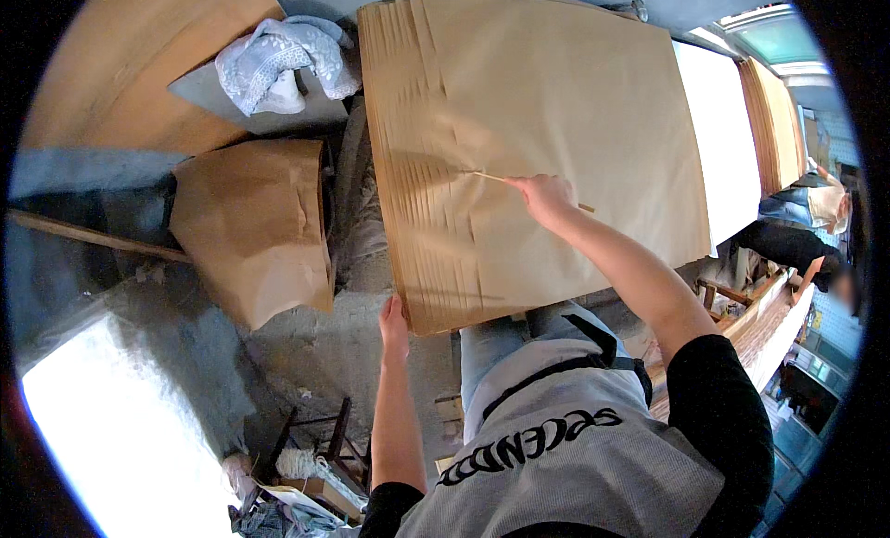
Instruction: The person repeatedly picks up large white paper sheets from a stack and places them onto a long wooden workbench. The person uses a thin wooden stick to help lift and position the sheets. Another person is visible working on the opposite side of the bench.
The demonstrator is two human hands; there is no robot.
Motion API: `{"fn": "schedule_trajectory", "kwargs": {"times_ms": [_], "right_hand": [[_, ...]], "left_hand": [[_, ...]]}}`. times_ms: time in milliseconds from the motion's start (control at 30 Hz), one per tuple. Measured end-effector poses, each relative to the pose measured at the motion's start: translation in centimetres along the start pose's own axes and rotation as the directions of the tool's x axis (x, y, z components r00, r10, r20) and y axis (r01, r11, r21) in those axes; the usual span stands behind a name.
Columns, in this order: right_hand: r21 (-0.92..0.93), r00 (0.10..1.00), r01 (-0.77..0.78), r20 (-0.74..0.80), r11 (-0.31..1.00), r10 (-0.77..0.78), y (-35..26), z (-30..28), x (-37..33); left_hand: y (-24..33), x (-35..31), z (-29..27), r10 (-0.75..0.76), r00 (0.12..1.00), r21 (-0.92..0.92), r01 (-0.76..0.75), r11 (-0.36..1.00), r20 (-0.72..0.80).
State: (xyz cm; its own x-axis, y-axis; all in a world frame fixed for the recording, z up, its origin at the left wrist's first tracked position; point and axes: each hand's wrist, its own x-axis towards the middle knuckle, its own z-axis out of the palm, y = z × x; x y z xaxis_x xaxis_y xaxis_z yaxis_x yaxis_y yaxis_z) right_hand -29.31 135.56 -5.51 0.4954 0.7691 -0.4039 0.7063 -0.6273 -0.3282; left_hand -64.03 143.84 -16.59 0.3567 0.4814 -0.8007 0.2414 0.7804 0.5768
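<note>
A stack of large brown paper sheets (584, 102) lies before me, its left edges fanned out in narrow overlapping steps. My right hand (547, 197) is closed around a thin wooden stick (491, 175) above the sheets. The stick points left, its tip near the inner side of the fanned edges; I cannot tell whether the tip bears bristles. My left hand (394, 329) is at the stack's near left corner, its fingers closed at the paper's edge. How many sheets it grips is hidden.
A folded brown paper piece (250, 223) sits to the left, below a white patterned cloth (283, 60). White sheets (718, 139) and another brown stack (774, 121) continue on the right. Two people work at the far right near a wooden bench (756, 315). A dark stool frame (320, 441) stands lower left.
</note>
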Motion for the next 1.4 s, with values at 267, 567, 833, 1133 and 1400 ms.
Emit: {"fn": "schedule_trajectory", "kwargs": {"times_ms": [267, 567, 833, 1133, 1400], "right_hand": [[0.331, 0.996, 0.03, -0.092, 0.943, 0.0, -0.5, 4.5, -3.6], [0.389, 0.948, -0.068, -0.262, 0.919, 0.181, 2.3, 9.0, -7.3], [0.44, 0.968, -0.128, -0.139, 0.889, 0.208, 1.8, 9.3, -7.7], [0.456, 0.965, -0.004, -0.23, 0.89, 0.122, 2.1, 10.0, -7.7], [0.581, 0.962, -0.179, -0.065, 0.794, 0.265, 3.0, 8.2, -7.4]], "left_hand": [[4.3, -2.9, 10.3, 0.465, 0.88, 0.306, -0.472, 0.827, 0.099], [0.4, 1.6, 16.5, 0.475, 0.878, 0.347, -0.467, 0.814, 0.066], [2.6, 0.3, 17.7, 0.349, 0.935, 0.653, -0.3, 0.696, 0.057], [2.2, 0.5, 17.5, 0.393, 0.92, 0.656, -0.291, 0.697, -0.009], [4.1, -0.7, 17.5, 0.745, 0.664, 0.718, -0.547, 0.43, 0.06]]}}
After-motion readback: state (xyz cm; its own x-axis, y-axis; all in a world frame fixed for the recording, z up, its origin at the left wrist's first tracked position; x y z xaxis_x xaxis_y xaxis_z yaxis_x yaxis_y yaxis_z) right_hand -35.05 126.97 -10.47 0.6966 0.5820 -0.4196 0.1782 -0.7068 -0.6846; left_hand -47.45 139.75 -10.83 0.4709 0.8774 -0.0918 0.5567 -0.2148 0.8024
